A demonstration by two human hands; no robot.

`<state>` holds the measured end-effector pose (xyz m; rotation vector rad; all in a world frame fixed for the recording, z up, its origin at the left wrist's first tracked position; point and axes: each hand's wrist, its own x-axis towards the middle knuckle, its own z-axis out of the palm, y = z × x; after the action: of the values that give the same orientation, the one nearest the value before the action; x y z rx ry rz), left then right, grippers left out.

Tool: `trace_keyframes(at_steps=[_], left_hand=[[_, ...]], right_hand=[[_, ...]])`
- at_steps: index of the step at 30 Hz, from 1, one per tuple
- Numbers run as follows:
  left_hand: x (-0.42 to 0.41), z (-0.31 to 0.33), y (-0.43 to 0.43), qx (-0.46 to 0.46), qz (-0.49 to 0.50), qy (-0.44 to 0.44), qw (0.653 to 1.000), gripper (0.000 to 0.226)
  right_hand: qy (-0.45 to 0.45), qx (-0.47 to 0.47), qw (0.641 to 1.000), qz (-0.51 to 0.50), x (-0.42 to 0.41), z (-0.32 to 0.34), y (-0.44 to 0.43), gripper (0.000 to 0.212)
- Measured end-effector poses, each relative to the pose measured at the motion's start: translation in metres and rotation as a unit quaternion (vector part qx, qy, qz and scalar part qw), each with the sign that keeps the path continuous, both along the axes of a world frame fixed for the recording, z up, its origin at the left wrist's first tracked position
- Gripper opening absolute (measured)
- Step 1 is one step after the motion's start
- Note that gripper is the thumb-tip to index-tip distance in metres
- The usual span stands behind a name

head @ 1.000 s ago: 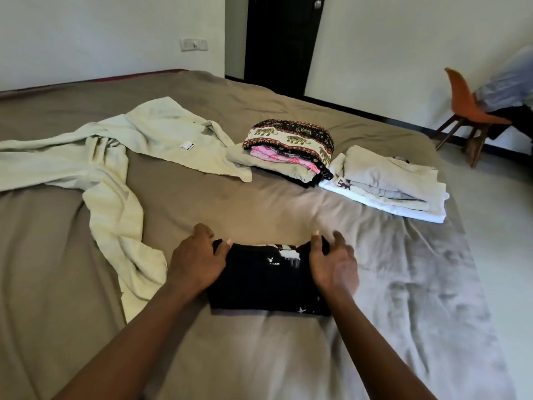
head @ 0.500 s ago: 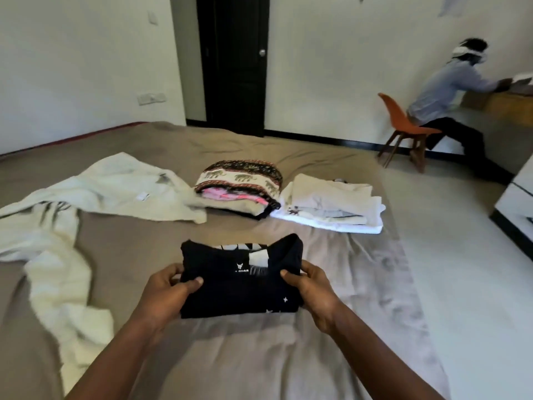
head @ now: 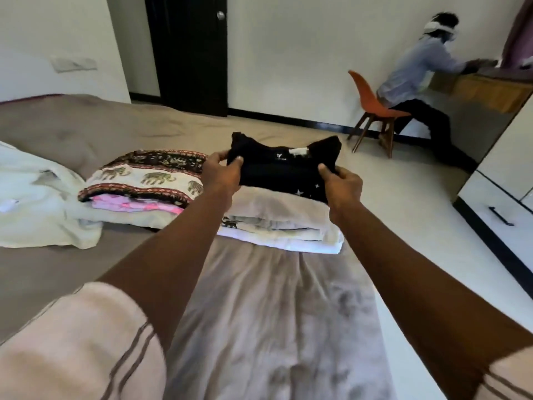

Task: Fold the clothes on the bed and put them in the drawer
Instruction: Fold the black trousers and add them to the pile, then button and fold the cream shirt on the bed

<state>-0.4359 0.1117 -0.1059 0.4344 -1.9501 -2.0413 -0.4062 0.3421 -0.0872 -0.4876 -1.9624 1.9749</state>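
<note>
Folded black garment (head: 282,166) held in the air with both hands, over the pale folded stack (head: 282,223) near the right edge of the bed (head: 274,313); cannot tell if touching the stack. Left hand (head: 220,171) gripping the garment's left end, thumb on top, fingers curled underneath. Right hand (head: 341,183) gripping the right end the same way, thumb on top. White label and small white logo visible at the garment's far edge, small white stars near the right hand.

Elephant-print stack (head: 144,177) just left of the pale stack, pink layer beneath the print. Unfolded cream garment (head: 37,206) spread at the left edge of the bed, touching the elephant-print stack. Off the bed: white drawer unit (head: 501,209) with dark handle at far right, orange chair (head: 372,102) by the far wall with a second person (head: 418,76) seated, leaning over a counter. Dark door (head: 187,53) beyond the far edge.
</note>
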Motion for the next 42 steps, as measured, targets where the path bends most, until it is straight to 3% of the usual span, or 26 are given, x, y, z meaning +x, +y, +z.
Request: trace_keyframes(at_steps=[4, 8, 10, 14, 18, 23, 25, 27, 29, 31, 32, 34, 37, 40, 42], left_hand=[[-0.015, -0.040, 0.015, 0.090, -0.131, -0.141, 0.977, 0.049], [0.008, -0.059, 0.001, 0.136, -0.126, -0.107, 0.977, 0.068], [0.047, -0.052, -0.019, 0.073, -0.129, -0.095, 0.984, 0.067], [0.173, -0.035, -0.090, -0.165, -0.132, -0.041, 0.977, 0.053], [0.306, -0.029, -0.186, -0.283, -0.063, -0.057, 0.955, 0.037], [0.431, -0.033, -0.297, -0.328, 0.147, -0.122, 0.925, 0.023], [0.464, -0.038, -0.333, -0.303, 0.241, -0.175, 0.905, 0.025], [0.488, -0.041, -0.361, -0.204, 0.317, -0.206, 0.903, 0.031], [0.499, -0.047, -0.383, 0.013, 0.380, -0.159, 0.911, 0.036], [0.492, -0.061, -0.406, 0.253, 0.388, -0.097, 0.881, 0.049], [0.484, -0.071, -0.418, 0.316, 0.386, -0.075, 0.863, 0.059], [0.470, -0.092, -0.434, 0.352, 0.384, -0.070, 0.851, 0.065], [0.460, -0.081, -0.417, 0.406, 0.376, -0.058, 0.831, 0.042], [0.450, -0.083, -0.408, 0.388, 0.424, -0.052, 0.817, 0.018], [0.441, -0.093, -0.410, 0.342, 0.456, -0.084, 0.817, 0.019]], right_hand=[[-0.164, -0.071, 0.982, 0.066, -0.028, -0.044, 0.018, 0.032], [-0.135, -0.096, 0.985, 0.042, -0.013, -0.069, 0.018, 0.035], [-0.119, -0.013, 0.993, -0.003, 0.012, -0.068, 0.005, 0.046], [-0.075, 0.192, 0.977, -0.062, 0.093, -0.065, -0.036, 0.048], [-0.006, 0.260, 0.964, 0.062, 0.169, -0.065, -0.103, 0.040], [0.043, 0.280, 0.914, 0.290, 0.245, -0.056, -0.217, 0.027], [0.038, 0.273, 0.885, 0.375, 0.274, -0.049, -0.270, 0.021], [0.039, 0.275, 0.847, 0.453, 0.299, -0.050, -0.326, 0.018], [0.032, 0.287, 0.808, 0.514, 0.325, -0.058, -0.382, 0.022], [0.020, 0.319, 0.769, 0.554, 0.344, -0.069, -0.432, 0.035], [0.017, 0.345, 0.747, 0.568, 0.350, -0.074, -0.457, 0.043], [0.000, 0.397, 0.708, 0.584, 0.359, -0.086, -0.503, 0.065], [-0.005, 0.502, 0.656, 0.563, 0.361, -0.100, -0.547, 0.094], [0.080, 0.613, 0.587, 0.522, 0.348, -0.101, -0.557, 0.063], [0.092, 0.603, 0.601, 0.517, 0.327, -0.091, -0.544, 0.056]])
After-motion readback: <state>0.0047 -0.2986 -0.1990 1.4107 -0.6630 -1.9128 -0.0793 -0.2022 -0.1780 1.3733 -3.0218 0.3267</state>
